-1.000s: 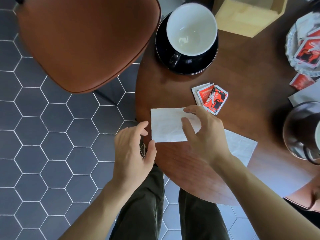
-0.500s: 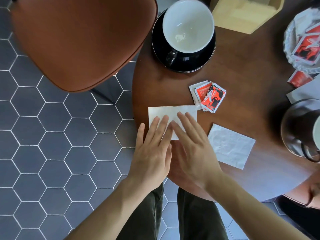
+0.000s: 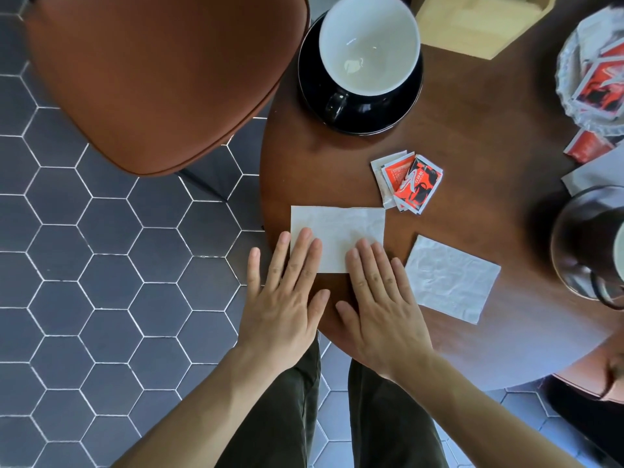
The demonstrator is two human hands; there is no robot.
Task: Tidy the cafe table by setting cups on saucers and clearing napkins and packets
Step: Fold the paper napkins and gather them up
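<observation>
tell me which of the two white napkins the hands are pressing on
The folded napkin by the table edge: fingers of the left hand and right hand lie flat on it. The other napkin lies untouched, right of it.

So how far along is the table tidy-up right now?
Done: one cup already sits on its saucer. In hand: the left hand and right hand press flat on a folded napkin. Left: the second napkin, the loose packets, and a dark cup at the right edge.
</observation>
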